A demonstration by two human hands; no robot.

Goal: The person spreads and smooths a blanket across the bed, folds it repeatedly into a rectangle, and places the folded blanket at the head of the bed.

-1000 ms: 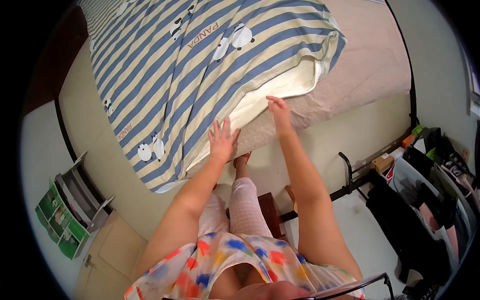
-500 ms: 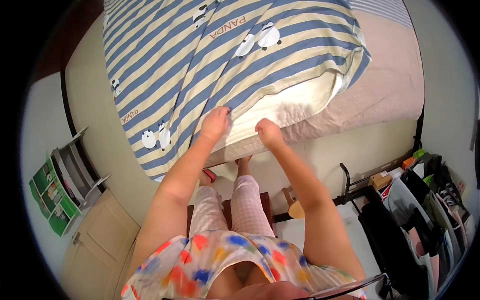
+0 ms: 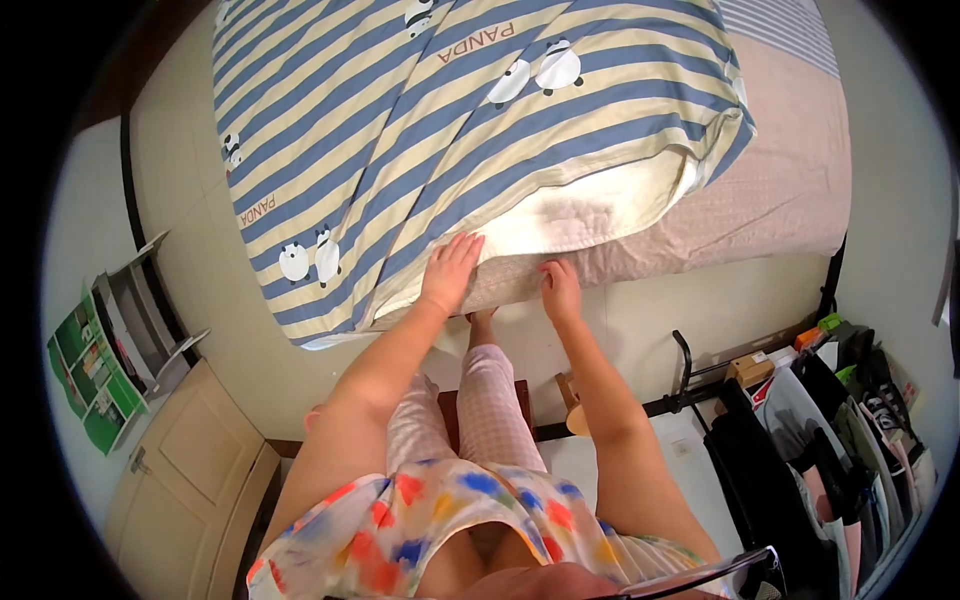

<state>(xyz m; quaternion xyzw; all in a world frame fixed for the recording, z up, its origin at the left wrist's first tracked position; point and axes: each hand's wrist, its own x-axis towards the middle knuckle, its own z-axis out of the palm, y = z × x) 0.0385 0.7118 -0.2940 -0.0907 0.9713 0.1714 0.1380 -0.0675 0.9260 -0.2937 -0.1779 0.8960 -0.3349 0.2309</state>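
A duvet cover [image 3: 400,170] with blue and cream stripes, pandas and the word PANDA lies over the bed. Its near edge is folded back, baring a white quilt [image 3: 560,215]. My left hand [image 3: 450,272] is open, fingers stretched out flat at the near edge of the cover and quilt. Beside it, my right hand [image 3: 561,291] is closed, fingers curled, by the edge of the pinkish bed sheet [image 3: 740,215]. Whatever its fingertips may hold is hidden.
A clothes rack [image 3: 680,385] with hanging clothes [image 3: 800,450] stands at the right. At the left are a cream cabinet door [image 3: 200,450] and a green-and-white printed sheet [image 3: 95,370]. A wooden stool [image 3: 576,415] stands near my legs.
My left hand has moved right and down, its fingers straightening. My right hand has lowered from the white quilt to the bed's edge. The quilt edge has shifted, baring more sheet between my hands.
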